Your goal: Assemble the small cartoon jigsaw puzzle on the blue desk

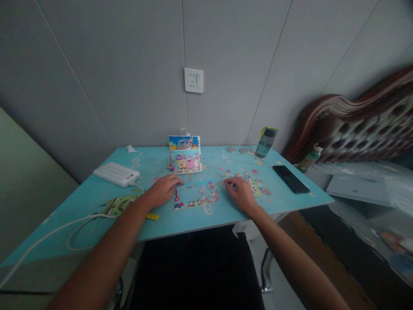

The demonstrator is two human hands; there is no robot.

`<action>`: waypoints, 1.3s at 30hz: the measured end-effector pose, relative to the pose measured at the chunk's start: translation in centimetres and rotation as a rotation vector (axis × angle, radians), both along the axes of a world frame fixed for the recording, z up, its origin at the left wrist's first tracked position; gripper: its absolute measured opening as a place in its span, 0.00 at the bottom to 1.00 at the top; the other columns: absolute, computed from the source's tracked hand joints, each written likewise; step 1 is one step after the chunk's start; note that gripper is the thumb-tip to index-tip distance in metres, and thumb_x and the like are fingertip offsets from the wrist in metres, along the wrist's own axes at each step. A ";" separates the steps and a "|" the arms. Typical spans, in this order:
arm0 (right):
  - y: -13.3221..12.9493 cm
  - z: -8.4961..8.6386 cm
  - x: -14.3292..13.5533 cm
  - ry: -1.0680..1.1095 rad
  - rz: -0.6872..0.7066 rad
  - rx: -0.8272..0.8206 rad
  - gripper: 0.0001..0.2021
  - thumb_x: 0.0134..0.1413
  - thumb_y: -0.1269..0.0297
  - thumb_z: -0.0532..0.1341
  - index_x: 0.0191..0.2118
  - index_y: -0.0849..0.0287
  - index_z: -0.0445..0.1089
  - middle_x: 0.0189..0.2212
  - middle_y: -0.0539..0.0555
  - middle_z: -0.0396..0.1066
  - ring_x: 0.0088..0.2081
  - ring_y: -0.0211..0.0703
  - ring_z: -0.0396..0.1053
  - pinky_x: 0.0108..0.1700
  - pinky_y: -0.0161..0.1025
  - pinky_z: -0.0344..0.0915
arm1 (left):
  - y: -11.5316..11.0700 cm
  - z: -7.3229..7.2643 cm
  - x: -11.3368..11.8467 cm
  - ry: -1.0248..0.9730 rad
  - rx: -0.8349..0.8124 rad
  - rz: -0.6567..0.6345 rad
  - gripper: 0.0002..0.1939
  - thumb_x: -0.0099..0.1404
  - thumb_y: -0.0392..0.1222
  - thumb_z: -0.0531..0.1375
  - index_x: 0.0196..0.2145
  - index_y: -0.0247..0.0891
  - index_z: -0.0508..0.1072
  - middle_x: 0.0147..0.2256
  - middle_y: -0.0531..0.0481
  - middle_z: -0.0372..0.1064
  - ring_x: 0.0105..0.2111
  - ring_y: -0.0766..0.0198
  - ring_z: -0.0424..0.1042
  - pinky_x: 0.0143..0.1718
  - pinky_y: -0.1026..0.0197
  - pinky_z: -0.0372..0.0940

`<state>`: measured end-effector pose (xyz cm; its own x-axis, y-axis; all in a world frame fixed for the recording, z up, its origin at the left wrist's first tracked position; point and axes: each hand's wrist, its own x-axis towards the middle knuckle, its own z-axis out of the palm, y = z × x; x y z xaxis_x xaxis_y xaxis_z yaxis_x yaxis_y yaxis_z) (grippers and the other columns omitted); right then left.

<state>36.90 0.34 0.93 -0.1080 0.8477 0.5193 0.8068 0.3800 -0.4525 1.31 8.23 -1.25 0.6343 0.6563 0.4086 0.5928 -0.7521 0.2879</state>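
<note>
A partly assembled picture puzzle (183,204), with cartoon pieces along its edges and a pale middle, lies flat on the blue table. My left hand (164,189) rests at its upper left corner, fingers closed together; anything under the fingertips is too small to make out. To the right of the puzzle is my right hand (240,192), its fingers curled near small loose pieces (228,173). Whether it holds a piece cannot be seen. Behind the puzzle stands a cartoon picture card (185,161), leaning upright before another picture.
A white power bank (116,173) with a cable lies at left. At right are a black phone (290,178) and a water bottle (266,142). Two round lids (231,150) sit near the wall. A yellow strip (152,216) lies by my left forearm.
</note>
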 end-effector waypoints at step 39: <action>0.8 -1.6 11.2 0.114 -0.298 -0.149 0.19 0.54 0.50 0.63 0.41 0.61 0.79 0.31 0.57 0.78 0.30 0.46 0.71 0.33 0.40 0.63 | -0.4 0.7 0.3 -0.010 -0.021 0.003 0.19 0.68 0.32 0.49 0.46 0.41 0.77 0.46 0.46 0.74 0.48 0.55 0.73 0.53 0.51 0.67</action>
